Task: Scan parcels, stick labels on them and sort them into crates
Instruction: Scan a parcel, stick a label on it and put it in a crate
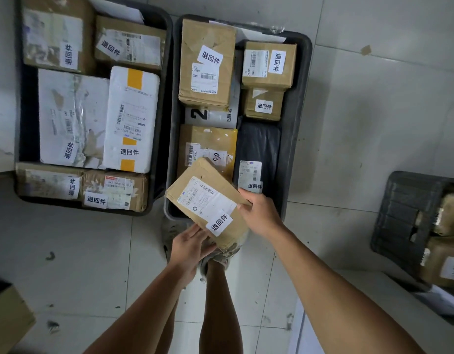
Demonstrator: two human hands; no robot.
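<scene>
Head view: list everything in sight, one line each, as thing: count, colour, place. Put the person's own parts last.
held parcel: one, brown carton with white labels, above the near end of the middle crate.
left crate: one, dark, on the floor upper left, full of brown and white parcels.
middle crate: one, dark, centre, holding brown cartons, a black bag and a white pack.
right crate: one, dark grey, right edge, with brown parcels inside.
carton: one, brown, bottom left corner.
floor: pale tiles, scuffed.
left hand: one, fingers under the parcel's near edge.
right hand: one, gripping the parcel's right edge.
legs: two, below the parcel.
</scene>
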